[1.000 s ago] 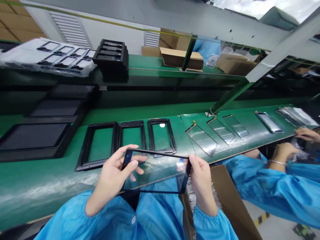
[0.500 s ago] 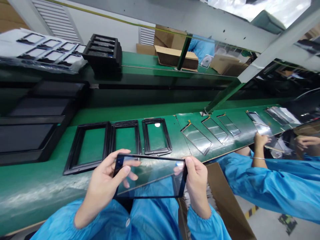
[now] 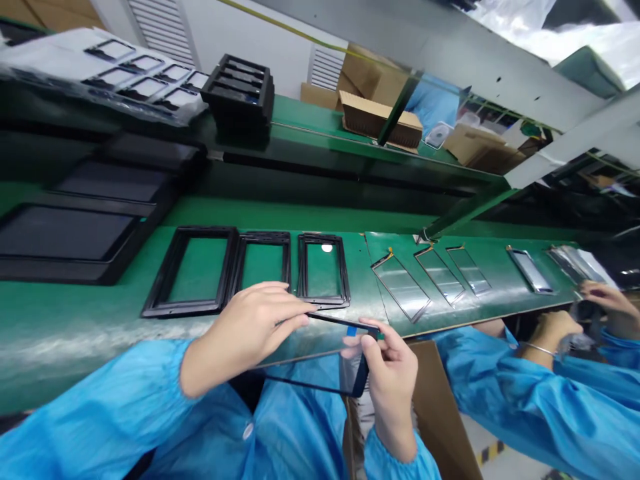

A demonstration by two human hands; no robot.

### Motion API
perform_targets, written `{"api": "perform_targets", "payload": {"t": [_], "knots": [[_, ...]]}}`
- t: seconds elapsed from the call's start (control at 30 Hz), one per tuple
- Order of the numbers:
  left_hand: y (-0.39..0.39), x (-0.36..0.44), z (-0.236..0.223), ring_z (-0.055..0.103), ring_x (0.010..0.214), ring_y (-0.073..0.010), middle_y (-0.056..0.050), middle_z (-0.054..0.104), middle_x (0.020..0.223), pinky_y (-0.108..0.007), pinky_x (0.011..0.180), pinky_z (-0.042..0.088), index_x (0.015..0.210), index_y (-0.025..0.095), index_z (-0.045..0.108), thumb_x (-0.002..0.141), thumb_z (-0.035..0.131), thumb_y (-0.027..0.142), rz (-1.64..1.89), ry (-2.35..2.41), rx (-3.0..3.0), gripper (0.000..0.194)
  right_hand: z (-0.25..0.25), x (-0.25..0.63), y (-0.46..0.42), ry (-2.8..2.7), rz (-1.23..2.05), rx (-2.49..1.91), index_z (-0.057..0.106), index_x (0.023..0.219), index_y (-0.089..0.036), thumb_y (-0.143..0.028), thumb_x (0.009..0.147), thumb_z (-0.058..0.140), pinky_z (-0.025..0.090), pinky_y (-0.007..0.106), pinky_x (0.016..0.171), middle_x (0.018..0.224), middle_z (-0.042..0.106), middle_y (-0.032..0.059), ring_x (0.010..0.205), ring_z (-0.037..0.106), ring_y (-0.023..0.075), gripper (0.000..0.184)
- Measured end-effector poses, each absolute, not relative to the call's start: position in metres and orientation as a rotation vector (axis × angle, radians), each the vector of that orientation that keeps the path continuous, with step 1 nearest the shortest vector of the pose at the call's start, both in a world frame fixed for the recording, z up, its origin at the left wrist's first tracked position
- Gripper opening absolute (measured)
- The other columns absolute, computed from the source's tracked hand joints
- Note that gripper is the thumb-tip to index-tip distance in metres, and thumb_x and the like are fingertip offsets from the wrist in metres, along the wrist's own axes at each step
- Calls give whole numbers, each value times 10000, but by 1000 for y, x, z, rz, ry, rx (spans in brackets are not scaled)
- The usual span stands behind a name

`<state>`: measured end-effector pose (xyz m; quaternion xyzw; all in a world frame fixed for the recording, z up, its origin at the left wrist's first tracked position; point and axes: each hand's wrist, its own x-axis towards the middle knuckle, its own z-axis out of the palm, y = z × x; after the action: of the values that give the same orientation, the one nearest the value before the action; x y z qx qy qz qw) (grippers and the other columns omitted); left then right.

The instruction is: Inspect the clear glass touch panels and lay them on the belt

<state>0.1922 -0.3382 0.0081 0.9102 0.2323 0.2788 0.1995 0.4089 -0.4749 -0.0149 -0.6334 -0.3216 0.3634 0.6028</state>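
A clear glass touch panel (image 3: 361, 375) with a black border is held over my lap, tilted, and a small blue tab shows near its right end. My right hand (image 3: 390, 367) grips that right end, thumb on the near face and fingers behind the glass. My left hand (image 3: 253, 327) lies across the panel's left part, thumb and fingers closed at its upper edge. It hides the panel's left end. Just beyond the hands, stacks of black rectangular frames (image 3: 189, 308) rest on the green bench (image 3: 363, 293).
Several thin glass panels (image 3: 403, 283) lie to the right on the bench. Black trays with dark screens (image 3: 70, 230) stand at left. A co-worker's hands (image 3: 555, 333) are at far right. A cardboard box (image 3: 440, 400) is beside my right arm. A shelf holds black trays (image 3: 240, 93).
My left hand has moved from the panel's left end to its upper edge, now covering that side. The panel has tilted. The co-worker's hand has moved off the bench panel at right.
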Motion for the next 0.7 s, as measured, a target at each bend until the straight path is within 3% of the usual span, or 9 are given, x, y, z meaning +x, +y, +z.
{"api": "perform_targets", "payload": {"t": [0.07,0.13,0.37,0.53,0.7], "knots": [[-337,195,10,811,870,-209,-13,860,1014,-345,859,620,1070,203,832,1085,549,303,822,629,2556,300,-16,408,-475,-738,839,-1471,786,1068,-184,-456,924,789,688,313,614,730,835,79,576,809,249,308],[-340,195,10,810,856,-199,-15,860,1008,-309,774,612,1072,189,834,1080,561,299,848,634,2546,294,-15,408,-475,-731,843,-1471,788,1065,-182,-474,922,788,685,312,597,727,834,82,565,805,249,325],[-345,192,19,815,935,-240,-29,849,1119,-315,772,609,1219,236,815,1064,533,364,565,807,2545,347,-11,410,-467,-785,868,-1459,786,1061,-181,-455,924,787,668,284,564,730,835,80,567,805,241,306],[-336,188,33,814,839,-259,-26,861,994,-321,737,606,1055,259,874,1012,598,409,436,825,2427,317,-9,409,-465,-750,898,-1448,780,1059,-170,-456,903,805,673,311,558,721,832,86,550,799,254,327],[-339,181,27,803,791,-249,-27,857,946,-314,698,591,1050,295,880,1018,607,435,560,814,2377,308,-10,408,-465,-696,896,-1472,794,1039,-169,-502,881,817,674,329,538,690,822,79,547,796,268,369]]}}
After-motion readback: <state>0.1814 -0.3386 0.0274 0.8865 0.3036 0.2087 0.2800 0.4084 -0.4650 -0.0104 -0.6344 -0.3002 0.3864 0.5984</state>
